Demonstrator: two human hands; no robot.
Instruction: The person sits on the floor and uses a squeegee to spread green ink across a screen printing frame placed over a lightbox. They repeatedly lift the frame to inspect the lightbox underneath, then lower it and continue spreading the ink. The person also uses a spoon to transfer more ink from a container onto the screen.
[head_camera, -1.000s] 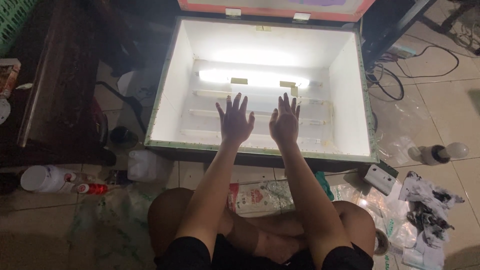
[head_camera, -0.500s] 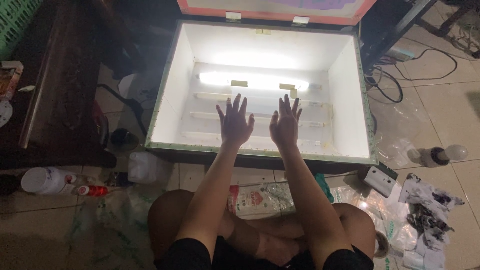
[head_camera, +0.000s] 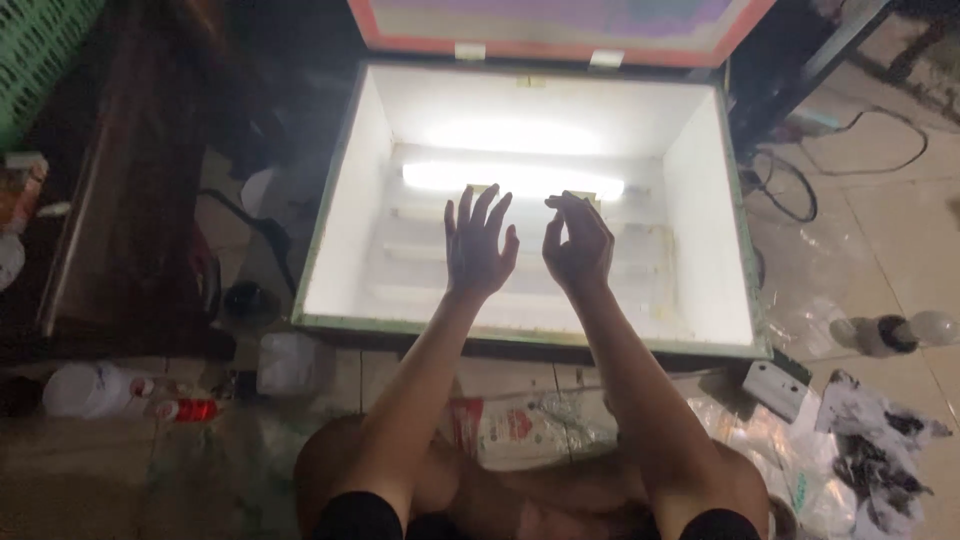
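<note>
The left hand (head_camera: 478, 245), fingers spread, and the right hand (head_camera: 577, 245), fingers curling, both holding nothing, hover over the white, green-rimmed lit light box (head_camera: 345, 215) at 12 o'clock. Risk: contact with the glowing fluorescent tube (head_camera: 440, 176) could cause burns or breakage.

**Count of objects in view**

One open light box (head_camera: 350, 200) with white inner walls; one lit tube (head_camera: 510, 180) glowing inside it, and at least three unlit tubes lying parallel in front of it; one hinged lid (head_camera: 560, 30) with an orange-red frame; two hands, a left hand (head_camera: 478, 245) and a right hand (head_camera: 578, 245), both raised over the box; one white plastic bottle (head_camera: 90, 390) on the floor; one green crate (head_camera: 40, 50); two pale bulbs (head_camera: 905, 332); one small white box (head_camera: 775, 388).
</note>
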